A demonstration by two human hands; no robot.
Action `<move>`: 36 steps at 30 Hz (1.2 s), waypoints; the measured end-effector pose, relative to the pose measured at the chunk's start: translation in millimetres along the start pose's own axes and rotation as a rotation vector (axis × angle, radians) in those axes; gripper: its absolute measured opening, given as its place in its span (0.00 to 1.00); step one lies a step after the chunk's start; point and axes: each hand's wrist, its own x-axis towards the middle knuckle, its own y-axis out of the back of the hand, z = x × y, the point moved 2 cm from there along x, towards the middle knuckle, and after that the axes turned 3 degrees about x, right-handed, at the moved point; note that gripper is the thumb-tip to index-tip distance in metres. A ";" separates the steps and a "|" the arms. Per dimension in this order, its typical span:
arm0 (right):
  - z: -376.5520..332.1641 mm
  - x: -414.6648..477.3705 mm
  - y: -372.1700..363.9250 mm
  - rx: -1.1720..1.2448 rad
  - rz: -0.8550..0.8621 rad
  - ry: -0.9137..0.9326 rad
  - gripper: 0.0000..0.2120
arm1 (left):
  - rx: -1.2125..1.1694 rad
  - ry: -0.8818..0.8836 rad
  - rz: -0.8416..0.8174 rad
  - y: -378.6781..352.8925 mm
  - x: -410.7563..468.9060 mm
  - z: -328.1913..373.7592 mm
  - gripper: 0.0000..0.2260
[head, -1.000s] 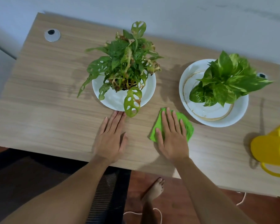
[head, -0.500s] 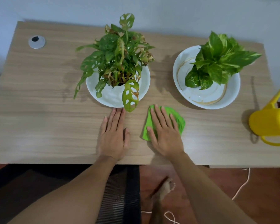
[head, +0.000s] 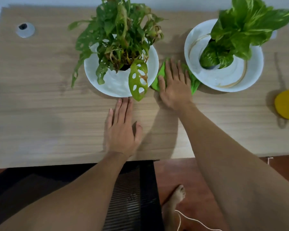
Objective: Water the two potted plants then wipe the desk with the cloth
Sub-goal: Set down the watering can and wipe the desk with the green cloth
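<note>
Pale wood-grain tabletop (head: 40, 100) is carrying two white dishes, each holding a leafy plant. Between them the bright green cloth (head: 158, 79) is lying crumpled, with the right hand (head: 175, 87) pressing flat on it, fingers spread wide. Nearer the edge, the left hand (head: 122, 130) is resting palm-down, fingers extended, gripping nothing.

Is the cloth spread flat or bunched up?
Mostly flat. The cloth lies pressed on the desk under the right hand, green edges showing either side. Folded or single layer: cannot tell.
</note>
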 end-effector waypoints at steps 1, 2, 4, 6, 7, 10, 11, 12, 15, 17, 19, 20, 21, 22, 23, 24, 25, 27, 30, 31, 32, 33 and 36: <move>-3.2 -7.4 -0.5 0.006 -0.009 0.024 0.33 | -0.004 0.000 -0.001 0.2 -0.1 -0.7 0.38; -5.7 -18.9 -0.8 0.019 -0.021 0.071 0.33 | -0.006 -0.003 0.000 0.5 -0.3 -1.3 0.38; -2.8 -46.3 0.7 0.021 -0.044 0.216 0.33 | -0.001 -0.010 0.010 0.3 -0.2 -0.7 0.38; 10.0 -69.3 1.0 0.006 -0.055 0.335 0.33 | 0.016 -0.007 0.016 -1.5 0.3 -2.2 0.38; 18.3 -76.0 0.7 0.003 -0.053 0.353 0.33 | 0.019 -0.004 0.021 -3.1 -1.1 -2.8 0.38; 33.1 -62.9 2.8 0.006 -0.016 0.264 0.33 | 0.027 -0.008 0.054 -5.6 -0.1 -2.8 0.38; 33.3 -51.5 3.9 0.012 -0.009 0.215 0.33 | 0.027 -0.009 0.058 -6.0 1.4 -3.4 0.38; 32.3 -40.5 5.1 0.020 -0.010 0.171 0.33 | 0.028 -0.008 0.059 -6.1 0.2 -3.7 0.38; 25.2 0.6 7.8 0.034 -0.005 0.110 0.34 | 0.024 -0.005 0.048 -5.1 1.2 -1.6 0.37; 14.6 23.4 6.5 0.029 -0.029 0.120 0.34 | 0.017 0.004 0.054 -4.1 1.8 -1.3 0.37; 4.1 35.8 5.0 0.014 -0.047 0.129 0.34 | 0.003 0.004 0.063 -3.2 1.8 -0.9 0.37; 0.9 37.7 4.1 0.010 -0.050 0.132 0.33 | 0.002 0.001 0.062 -2.9 1.9 -1.0 0.36; -0.8 37.0 4.3 0.008 -0.053 0.139 0.33 | 0.007 -0.001 0.055 -2.5 2.3 -0.9 0.36; -2.1 33.5 4.5 0.004 -0.062 0.150 0.33 | 0.016 -0.001 0.047 -2.2 2.3 -1.0 0.36; -3.6 27.3 4.5 0.003 -0.075 0.166 0.33 | 0.023 -0.001 0.044 -2.2 2.0 -0.9 0.36; -5.7 18.6 4.1 0.002 -0.088 0.181 0.33 | 0.025 0.002 0.046 -1.9 1.7 -0.4 0.36; -7.9 6.5 3.7 0.001 -0.099 0.190 0.33 | 0.019 0.007 0.048 -1.3 0.9 1.0 0.36; -13.9 -22.9 -0.4 0.006 -0.109 0.194 0.34 | 0.007 0.011 0.044 -1.0 1.0 1.5 0.36; -16.0 -77.6 -10.0 0.020 -0.081 0.221 0.35 | 0.006 0.013 0.032 -0.6 0.7 2.1 0.35; -13.3 -93.6 -12.0 0.027 -0.061 0.227 0.35 | 0.002 0.014 0.030 0.1 0.8 2.7 0.35; -9.9 -106.6 -13.8 0.027 -0.047 0.231 0.35 | -0.001 0.016 0.030 0.5 0.7 3.1 0.35; -6.5 -115.6 -14.9 0.020 -0.042 0.231 0.35 | -0.002 0.017 0.031 0.7 0.8 3.3 0.35; -4.4 -122.5 -14.8 -0.004 -0.049 0.183 0.35 | 0.006 0.015 0.023 0.1 0.2 3.7 0.35</move>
